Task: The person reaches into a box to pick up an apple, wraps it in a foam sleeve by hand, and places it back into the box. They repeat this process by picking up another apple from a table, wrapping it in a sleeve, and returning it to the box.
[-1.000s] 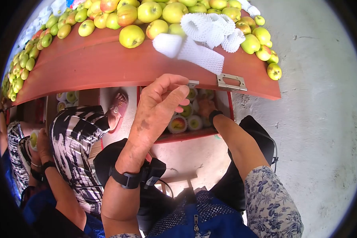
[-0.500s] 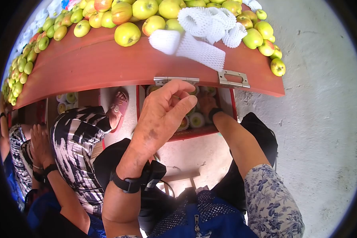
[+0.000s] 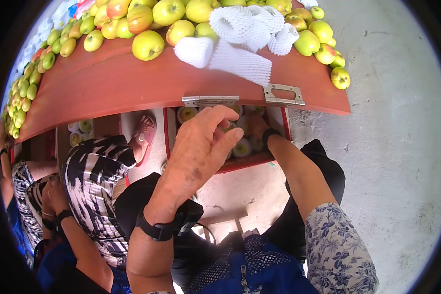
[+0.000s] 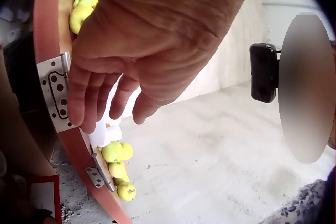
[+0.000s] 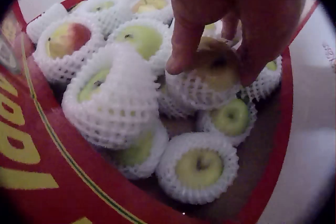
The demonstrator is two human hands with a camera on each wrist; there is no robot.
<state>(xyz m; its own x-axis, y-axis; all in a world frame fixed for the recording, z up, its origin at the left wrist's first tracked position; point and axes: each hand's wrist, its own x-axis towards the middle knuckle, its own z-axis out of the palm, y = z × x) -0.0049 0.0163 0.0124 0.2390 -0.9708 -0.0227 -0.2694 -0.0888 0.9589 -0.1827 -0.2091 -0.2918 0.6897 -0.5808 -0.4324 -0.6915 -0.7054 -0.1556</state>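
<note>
My left hand (image 3: 196, 149) hangs with loosely bent fingers in front of the red board's edge, holding nothing; in the left wrist view the hand (image 4: 152, 45) has its fingertips over that edge. Down in the red-edged box (image 3: 250, 165), my right hand (image 3: 255, 128) is partly shaded. The right wrist view shows the right hand (image 5: 236, 22) gripping a brownish apple (image 5: 215, 66) in a white foam net, thumb and fingers on its sides. Around it lie several net-wrapped apples, one yellow-green apple (image 5: 199, 169) low in the box and a red-yellow apple (image 5: 68, 40) at left.
On the red board (image 3: 122, 78) lie many bare apples (image 3: 148, 45), loose foam nets (image 3: 242, 61) and metal hinges (image 3: 284, 94). A person in patterned trousers (image 3: 95, 171) sits at left, beside another box of wrapped apples (image 3: 85, 126). Grey floor (image 3: 387, 147) lies at right.
My left hand has come slightly down, away from the board's edge. My right hand remains in the box. The neighbour's hands no longer show the wrapped apple seen a second ago.
</note>
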